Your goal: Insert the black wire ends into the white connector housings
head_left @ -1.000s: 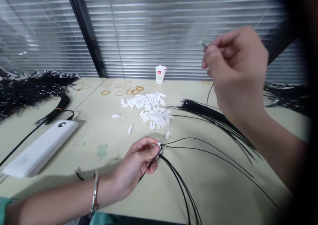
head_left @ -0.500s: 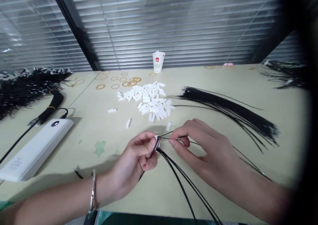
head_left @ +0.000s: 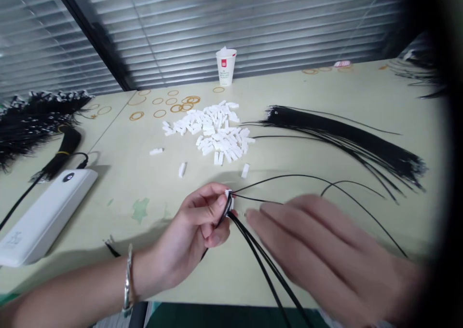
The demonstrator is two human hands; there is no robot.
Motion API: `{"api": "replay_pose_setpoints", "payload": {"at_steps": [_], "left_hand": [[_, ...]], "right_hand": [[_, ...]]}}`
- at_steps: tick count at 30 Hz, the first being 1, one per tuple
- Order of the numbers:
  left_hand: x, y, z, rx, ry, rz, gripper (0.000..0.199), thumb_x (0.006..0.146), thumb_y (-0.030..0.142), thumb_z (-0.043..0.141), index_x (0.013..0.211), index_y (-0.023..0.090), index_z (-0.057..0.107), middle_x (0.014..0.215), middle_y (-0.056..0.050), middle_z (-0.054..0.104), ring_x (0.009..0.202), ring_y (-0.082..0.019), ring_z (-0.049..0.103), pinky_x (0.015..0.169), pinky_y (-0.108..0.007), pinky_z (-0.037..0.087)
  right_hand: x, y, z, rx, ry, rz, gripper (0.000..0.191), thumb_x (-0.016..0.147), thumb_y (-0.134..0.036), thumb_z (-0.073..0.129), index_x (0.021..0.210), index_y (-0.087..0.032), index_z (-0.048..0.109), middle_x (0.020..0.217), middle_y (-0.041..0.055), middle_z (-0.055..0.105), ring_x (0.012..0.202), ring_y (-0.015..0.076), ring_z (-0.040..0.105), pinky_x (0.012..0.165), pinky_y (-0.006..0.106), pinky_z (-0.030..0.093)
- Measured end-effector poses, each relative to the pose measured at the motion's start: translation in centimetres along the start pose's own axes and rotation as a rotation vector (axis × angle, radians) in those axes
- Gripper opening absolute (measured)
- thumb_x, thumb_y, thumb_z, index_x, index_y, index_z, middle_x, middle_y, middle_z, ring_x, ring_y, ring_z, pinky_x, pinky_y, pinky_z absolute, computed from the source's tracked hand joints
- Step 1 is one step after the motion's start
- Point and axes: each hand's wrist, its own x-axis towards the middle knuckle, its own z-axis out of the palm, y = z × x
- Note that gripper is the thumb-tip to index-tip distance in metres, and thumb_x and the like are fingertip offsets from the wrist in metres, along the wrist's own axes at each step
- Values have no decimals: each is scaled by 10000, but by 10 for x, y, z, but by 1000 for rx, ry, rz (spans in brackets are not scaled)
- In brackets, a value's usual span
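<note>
My left hand (head_left: 206, 217) pinches a white plastic connector housing (head_left: 231, 201) between thumb and fingers, in the middle of the view. Several black wires (head_left: 253, 246) trail from the housing toward the lower right, and two thinner ones (head_left: 289, 176) leave its upper end to the right. Just right of the housing is my right hand (head_left: 307, 246), smeared by motion, its fingers pressed together. A small pale metal tip (head_left: 242, 214) pokes out at its fingertips, seemingly the end of a wire; the rest of that wire is hidden by the hand.
Beyond my hands lies a pile of white housings (head_left: 217, 130), with a few loose ones nearby. A bundle of black wires (head_left: 347, 140) rests at right. At left are a white power bank (head_left: 47, 217) and more wires (head_left: 32, 125). Rubber bands (head_left: 186, 103) and a paper cup (head_left: 225, 67) stand behind.
My right hand has let go of the thin wires at the housing and shifted slightly down. Those wires now arc freely to the right. My left hand keeps its hold; the view has tilted.
</note>
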Motion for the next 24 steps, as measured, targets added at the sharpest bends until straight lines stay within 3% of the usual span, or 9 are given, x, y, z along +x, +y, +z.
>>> {"api": "replay_pose_setpoints", "payload": {"at_steps": [3,10,16,24], "left_hand": [[1,0,0,12,-8,-12,39,832,179,571,811,159,544,630,48,443,380,12,340,423,-180,177],[-1,-1,-2,-21,-77,-58,22,838,180,562,856,168,557,677,18,512,382,12,333,400,-166,156],[-2,-2,-2,-23,-85,-57,40,840,186,564,871,164,554,682,14,502,393,11,347,403,-157,171],[-2,0,-2,-25,-72,-71,46,823,181,588,848,163,553,653,32,464,392,14,338,393,-146,166]], "right_hand": [[5,4,-1,-149,4,-113,104,789,-58,567,832,-106,649,763,98,642,670,200,534,579,384,431],[7,9,1,2,-21,28,102,787,-65,584,869,-117,615,756,66,632,689,182,521,631,374,450],[7,8,0,-46,33,-47,44,745,-59,634,764,-99,638,733,95,650,662,205,524,583,406,444],[11,7,-4,-123,48,-155,214,765,-39,611,584,-151,636,645,78,633,630,216,534,516,399,432]]}}
